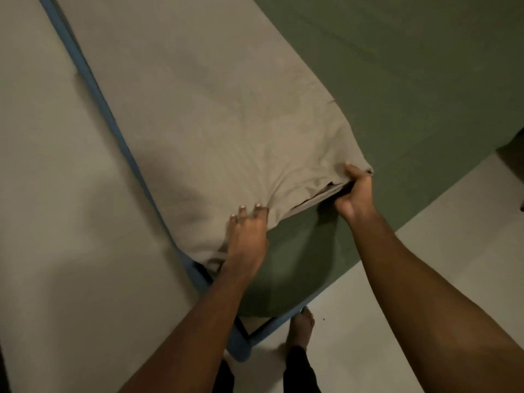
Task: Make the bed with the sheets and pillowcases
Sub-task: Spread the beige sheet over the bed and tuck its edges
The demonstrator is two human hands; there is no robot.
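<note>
A: Where is the pillow against the hands?

B: The beige pillow (215, 131) lies on the bed's green sheet (411, 80), along the edge next to the blue bed frame (93, 89). Its near end is at both hands. The left hand (248, 239) lies flat on the corner nearest the frame, fingers stretched out together and pressing the cloth down. The right hand (354, 191) is at the pillow's other near corner, thumb on top and fingers curled under, pinching the open hem of the pillowcase.

A: And how does the pillow look?

B: Long and plump, mostly smooth, with creases fanning toward the right hand. At the hem the case gapes a little and an inner layer shows. The green sheet beside the pillow is flat and hangs down over the mattress corner beneath the hands.
</note>
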